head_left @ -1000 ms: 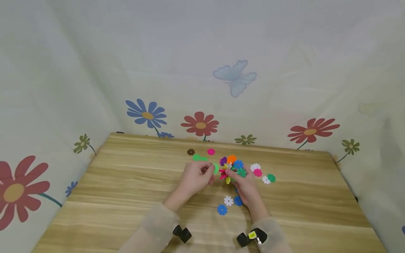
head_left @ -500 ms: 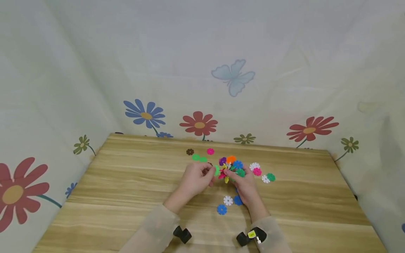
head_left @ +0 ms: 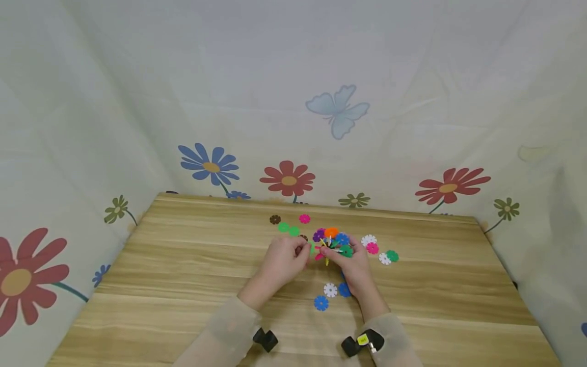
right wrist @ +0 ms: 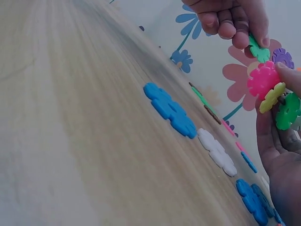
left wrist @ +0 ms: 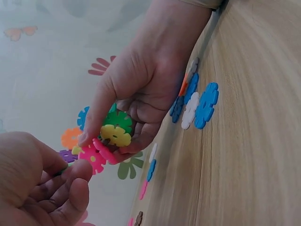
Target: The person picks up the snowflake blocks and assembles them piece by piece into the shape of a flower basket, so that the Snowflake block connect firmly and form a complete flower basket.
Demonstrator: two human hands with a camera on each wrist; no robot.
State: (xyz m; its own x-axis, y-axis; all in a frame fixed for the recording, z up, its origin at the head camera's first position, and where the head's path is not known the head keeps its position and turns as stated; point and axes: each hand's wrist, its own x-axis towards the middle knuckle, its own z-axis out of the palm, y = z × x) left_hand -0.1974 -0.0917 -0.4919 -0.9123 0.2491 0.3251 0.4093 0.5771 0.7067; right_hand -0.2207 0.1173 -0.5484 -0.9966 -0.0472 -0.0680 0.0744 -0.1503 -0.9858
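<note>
My right hand point(head_left: 355, 265) grips a cluster of joined flower-shaped plastic discs, with pink point(right wrist: 263, 80), yellow point(left wrist: 116, 135), green, purple, orange and blue pieces showing. The thumb lies over the near side of the cluster and the fingers curl beneath it. Just to the left, my left hand point(head_left: 285, 259) pinches a light green flower disc point(right wrist: 258, 51) between thumb and forefinger. In the right wrist view this disc's lower edge meets the pink piece; whether it is slotted in, I cannot tell. Both hands are raised above the wooden table point(head_left: 183, 265).
Loose discs lie around the hands. Brown point(head_left: 275, 219), light green point(head_left: 283, 227) and pink point(head_left: 304, 218) ones are behind the left hand. White point(head_left: 369, 240) and dark green point(head_left: 392, 256) ones lie to the right. Blue point(head_left: 321, 303) and white point(head_left: 330, 290) ones lie nearer.
The cluster has turned slightly in my right hand and shifted a little left. The light green disc in my left hand now shows more edge-on, close against the cluster.
</note>
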